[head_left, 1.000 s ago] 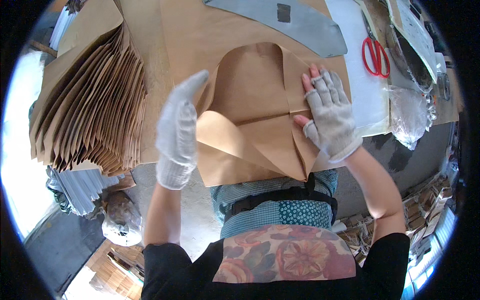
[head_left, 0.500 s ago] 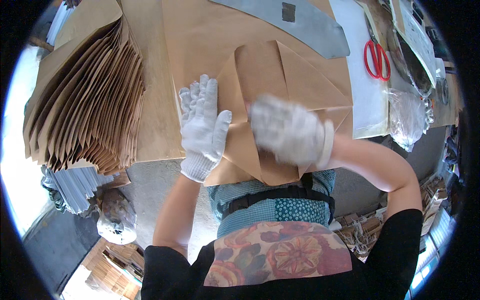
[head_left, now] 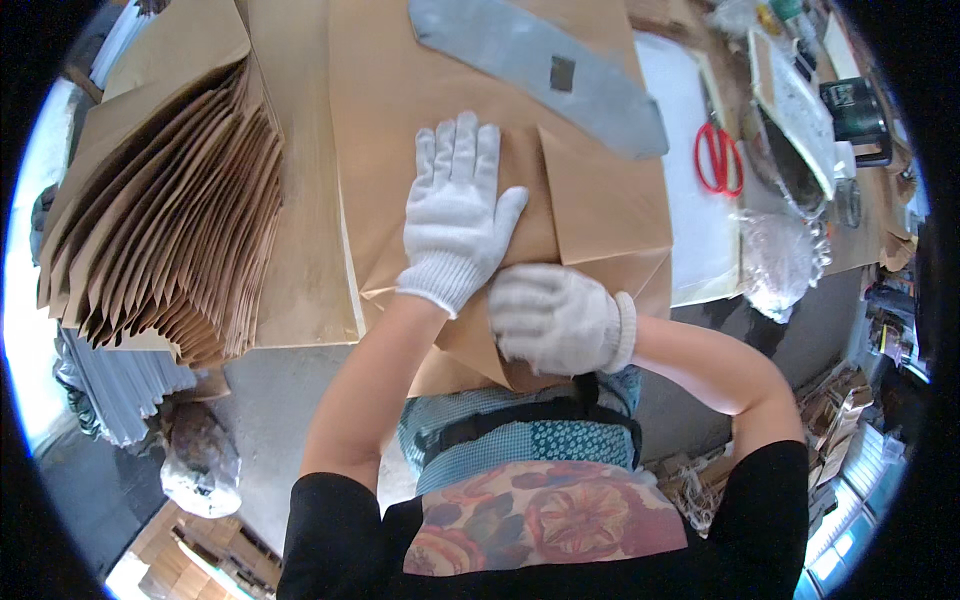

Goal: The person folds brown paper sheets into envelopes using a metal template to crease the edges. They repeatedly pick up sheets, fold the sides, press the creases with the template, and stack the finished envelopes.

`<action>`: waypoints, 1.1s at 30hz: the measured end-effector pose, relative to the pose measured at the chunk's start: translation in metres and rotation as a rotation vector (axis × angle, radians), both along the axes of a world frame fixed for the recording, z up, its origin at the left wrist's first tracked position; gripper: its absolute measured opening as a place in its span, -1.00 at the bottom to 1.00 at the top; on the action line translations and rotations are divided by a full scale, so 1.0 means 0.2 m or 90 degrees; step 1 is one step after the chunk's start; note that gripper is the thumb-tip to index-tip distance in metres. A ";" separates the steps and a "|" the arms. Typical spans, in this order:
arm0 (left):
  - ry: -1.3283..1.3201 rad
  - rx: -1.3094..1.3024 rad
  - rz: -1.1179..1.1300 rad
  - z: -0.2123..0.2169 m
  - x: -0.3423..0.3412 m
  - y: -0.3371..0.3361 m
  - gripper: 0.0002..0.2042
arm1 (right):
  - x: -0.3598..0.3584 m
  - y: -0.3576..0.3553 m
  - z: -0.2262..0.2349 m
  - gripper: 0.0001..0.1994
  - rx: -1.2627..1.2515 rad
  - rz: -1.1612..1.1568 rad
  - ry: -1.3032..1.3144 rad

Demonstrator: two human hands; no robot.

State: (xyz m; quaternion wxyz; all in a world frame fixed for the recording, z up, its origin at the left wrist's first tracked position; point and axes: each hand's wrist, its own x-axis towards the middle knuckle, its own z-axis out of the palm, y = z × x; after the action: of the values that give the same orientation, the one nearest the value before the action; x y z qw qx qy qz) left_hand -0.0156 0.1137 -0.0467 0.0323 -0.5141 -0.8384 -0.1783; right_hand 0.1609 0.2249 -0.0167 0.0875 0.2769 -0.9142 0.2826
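Observation:
Brown kraft paper (head_left: 610, 215) with folded flaps lies in front of me, and its near end hangs over the table's edge. My left hand (head_left: 455, 210), in a white knit glove, rests flat on the folded part with its fingers stretched out. Lower and to the right, my right hand (head_left: 555, 320), also gloved, is against the near fold with its fingers curled under. It is slightly blurred, and whatever its fingertips hold is hidden. Beyond both hands, a grey flat template (head_left: 500, 45) with a small dark square lies across the paper.
A fanned stack of brown folded paper (head_left: 170, 210) stands on the left of the table. Red-handled scissors (head_left: 718, 160) lie on a white sheet (head_left: 668, 90) at the right, near a clear plastic bag (head_left: 775, 262). A black mug (head_left: 856, 112) stands farther right.
My left hand has moved from the paper's left side onto the folded middle. My right hand has shifted down toward the near edge. The flap under them now lies flatter.

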 end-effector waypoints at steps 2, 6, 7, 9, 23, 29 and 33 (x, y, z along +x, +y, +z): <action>-0.020 0.010 -0.012 0.01 0.00 -0.04 -0.24 | -0.12 0.14 -0.03 -0.80 0.027 -0.221 0.169; -0.024 -0.008 -0.046 0.06 0.05 -0.25 -0.21 | -0.22 0.55 0.01 -0.59 0.152 -0.748 0.085; -0.029 -0.012 -0.043 0.07 0.07 -0.29 -0.20 | -0.20 0.63 -0.01 -0.55 0.171 -0.856 0.091; -0.043 -0.029 -0.032 0.07 0.10 -0.39 -0.20 | -0.13 0.72 -0.02 -0.46 0.024 -0.932 -0.144; -0.260 0.091 0.101 0.15 0.15 -0.87 -0.34 | 0.49 0.72 0.18 -0.65 -0.331 -0.778 -0.490; -0.230 0.069 -0.102 0.14 -0.15 -0.86 -0.66 | 0.30 0.52 0.15 -0.72 -0.247 -0.771 -0.449; -0.260 0.097 -0.178 0.11 -0.20 -0.86 -0.67 | 0.36 0.53 -0.04 -0.70 -0.379 -0.789 -0.395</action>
State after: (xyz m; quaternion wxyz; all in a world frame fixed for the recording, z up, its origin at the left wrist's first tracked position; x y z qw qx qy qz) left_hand -0.0565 -0.0591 -0.0254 -0.1237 -0.5746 -0.7324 -0.3437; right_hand 0.2339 0.3317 -0.0255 0.0401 -0.4158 -0.7704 0.4817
